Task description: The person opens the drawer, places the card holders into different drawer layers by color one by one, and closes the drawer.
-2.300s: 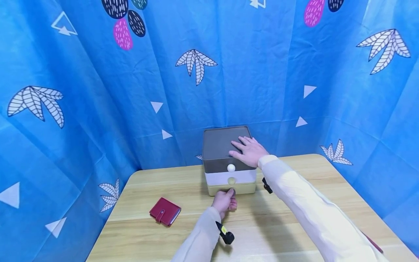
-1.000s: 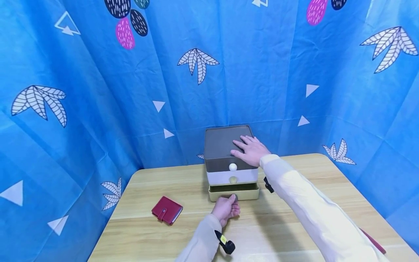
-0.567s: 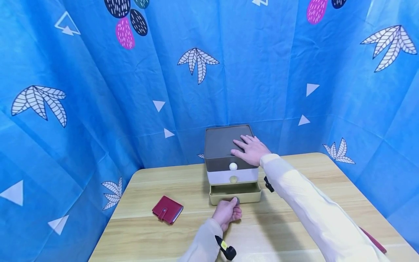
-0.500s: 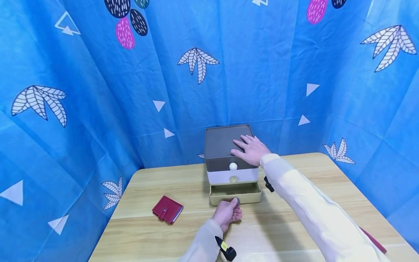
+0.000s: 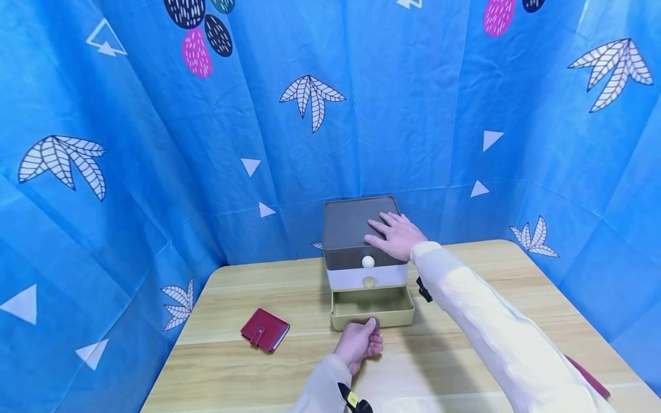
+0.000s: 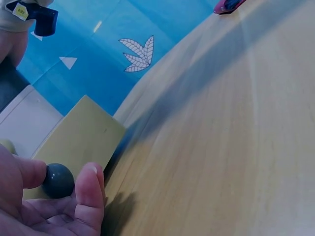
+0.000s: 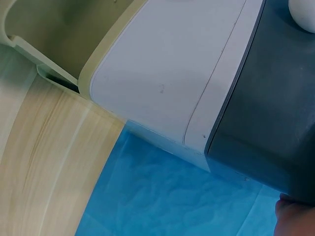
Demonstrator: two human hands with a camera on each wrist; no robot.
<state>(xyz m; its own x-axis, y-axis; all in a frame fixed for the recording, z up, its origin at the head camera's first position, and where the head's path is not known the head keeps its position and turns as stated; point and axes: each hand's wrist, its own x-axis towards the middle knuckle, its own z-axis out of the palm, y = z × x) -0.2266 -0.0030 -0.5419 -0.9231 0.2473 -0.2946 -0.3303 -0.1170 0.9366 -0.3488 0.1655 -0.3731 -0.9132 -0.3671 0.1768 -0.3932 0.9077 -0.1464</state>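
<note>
A small chest of drawers [image 5: 341,259] stands at the back of the table, dark grey on top, white in the middle, olive at the bottom. Its bottom drawer [image 5: 397,318] is pulled out, and its visible inside looks bare. My left hand [image 5: 357,346] pinches the round dark knob [image 6: 58,181] of that drawer between thumb and fingers. On the chest's grey top rests my right hand [image 5: 396,236], fingers spread. In the right wrist view the olive drawer [image 7: 54,29] juts out past the white one [image 7: 162,73]; only a bit of the hand shows at the corner.
A red snap-strap wallet [image 5: 265,330] lies on the wooden table [image 5: 217,367] left of the chest. Near the right edge is a long dark-red item [image 5: 588,377], partly hidden by the right sleeve. A blue patterned curtain [image 5: 403,143] hangs close behind the table.
The bottom drawer, closed at first, has slid out toward me with my left hand on its knob, a little further in the last half second. My right hand has stayed on the top.
</note>
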